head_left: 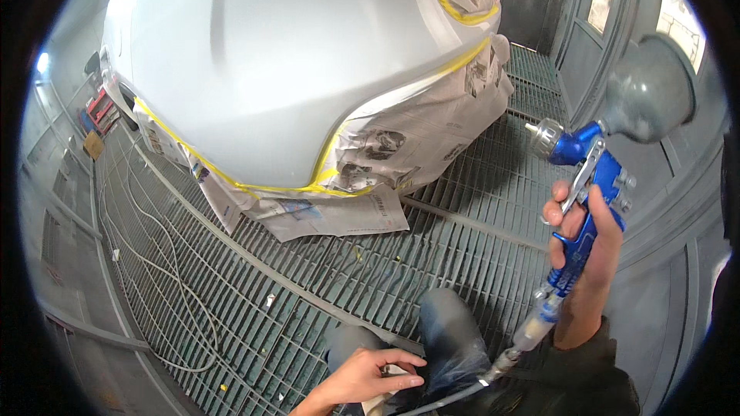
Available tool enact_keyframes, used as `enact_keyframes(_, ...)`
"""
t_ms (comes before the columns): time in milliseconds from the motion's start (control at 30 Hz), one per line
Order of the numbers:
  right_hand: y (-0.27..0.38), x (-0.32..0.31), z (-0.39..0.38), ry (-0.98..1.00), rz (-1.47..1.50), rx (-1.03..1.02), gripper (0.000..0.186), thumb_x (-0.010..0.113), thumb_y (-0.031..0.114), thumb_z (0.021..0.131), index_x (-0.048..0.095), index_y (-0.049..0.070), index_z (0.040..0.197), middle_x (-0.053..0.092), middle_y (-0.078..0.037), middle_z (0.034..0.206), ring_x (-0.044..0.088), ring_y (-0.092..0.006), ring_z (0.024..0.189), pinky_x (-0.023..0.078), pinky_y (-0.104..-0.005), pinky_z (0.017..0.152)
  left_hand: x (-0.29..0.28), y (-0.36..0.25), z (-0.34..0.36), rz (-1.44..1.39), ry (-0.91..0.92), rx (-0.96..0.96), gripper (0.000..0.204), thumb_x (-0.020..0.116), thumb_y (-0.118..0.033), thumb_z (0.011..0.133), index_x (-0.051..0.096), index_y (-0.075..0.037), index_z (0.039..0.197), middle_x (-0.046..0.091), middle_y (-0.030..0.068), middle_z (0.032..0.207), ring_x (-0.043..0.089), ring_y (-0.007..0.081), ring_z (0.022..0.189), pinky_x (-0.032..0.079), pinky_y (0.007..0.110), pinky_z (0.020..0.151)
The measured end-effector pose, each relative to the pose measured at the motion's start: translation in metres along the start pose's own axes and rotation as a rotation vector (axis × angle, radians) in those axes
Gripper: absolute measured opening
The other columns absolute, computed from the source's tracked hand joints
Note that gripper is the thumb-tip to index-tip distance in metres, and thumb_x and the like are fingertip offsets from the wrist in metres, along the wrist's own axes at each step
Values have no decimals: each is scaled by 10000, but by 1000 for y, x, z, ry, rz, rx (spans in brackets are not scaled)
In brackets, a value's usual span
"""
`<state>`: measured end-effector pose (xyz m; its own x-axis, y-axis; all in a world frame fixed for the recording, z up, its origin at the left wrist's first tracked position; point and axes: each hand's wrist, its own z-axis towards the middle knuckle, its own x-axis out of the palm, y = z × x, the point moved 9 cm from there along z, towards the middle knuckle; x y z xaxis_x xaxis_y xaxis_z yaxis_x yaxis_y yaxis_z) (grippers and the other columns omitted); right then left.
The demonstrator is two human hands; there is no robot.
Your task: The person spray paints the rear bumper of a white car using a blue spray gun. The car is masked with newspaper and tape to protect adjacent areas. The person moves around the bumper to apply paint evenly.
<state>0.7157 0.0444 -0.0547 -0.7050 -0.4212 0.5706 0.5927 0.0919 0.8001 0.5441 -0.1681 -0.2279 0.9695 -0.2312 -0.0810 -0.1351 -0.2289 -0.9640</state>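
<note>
My right hand [587,243] is wrapped round the handle of a blue spray gun [574,258], with fingers at its silver trigger lever. A cloudy grey paint cup [649,91] sits at the top of the gun, whose silver nozzle points left toward the car panel. From the handle's lower end an air hose [455,398] runs down and left past my knees. Low in the middle, my left hand [366,376] is closed round a pale beige piece, cloth or paper, mostly hidden by the fingers. The grey car body panel [270,69] stands ahead, apart from both hands.
Yellow masking tape [324,154] and newspaper sheets [416,135] border the panel. Underfoot lies a metal grate floor [370,262]. A long loose hose [181,285] loops over it at left. Booth walls [671,285] rise on the right; a red object [102,112] stands far left.
</note>
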Motion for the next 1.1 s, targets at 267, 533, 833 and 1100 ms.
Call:
enact_keyframes(267, 16, -42, -6, -28, -352, -87, 335, 519, 207, 935, 506, -121, 1002, 572, -163, 830, 606, -159, 632, 500, -210, 341, -21, -4, -15, 120, -319, 10, 188, 747, -206, 869, 751, -75, 1003, 674, 10, 661, 463, 20, 490, 365, 220, 460)
enact_keyframes(533, -11, -90, -6, 109, -352, 143, 432, 697, 167, 821, 532, -86, 1131, 623, -177, 936, 651, -216, 775, 573, -263, 464, -6, 8, 30, 200, -159, -79, 253, 710, -309, 880, 731, -102, 1025, 712, 109, 811, 665, 215, 646, 515, 331, 602)
enact_keyframes(833, -46, -84, -41, 58, -435, 154, 766, 740, 188, 784, 368, -27, 1417, 632, -192, 949, 642, -242, 792, 545, -307, 501, -33, 140, -16, 718, -100, -246, 380, 696, -401, 834, 677, -164, 1130, 700, 106, 1021, 659, 332, 936, 527, 426, 810)
enact_keyframes(1100, -43, -23, -35, 46, -570, 159, 696, 685, 156, 775, 402, -16, 1387, 627, -170, 926, 632, -228, 795, 536, -287, 523, -35, 183, -35, 706, -113, -297, 331, 704, -386, 816, 670, -147, 1043, 686, 117, 999, 650, 337, 921, 524, 449, 751)
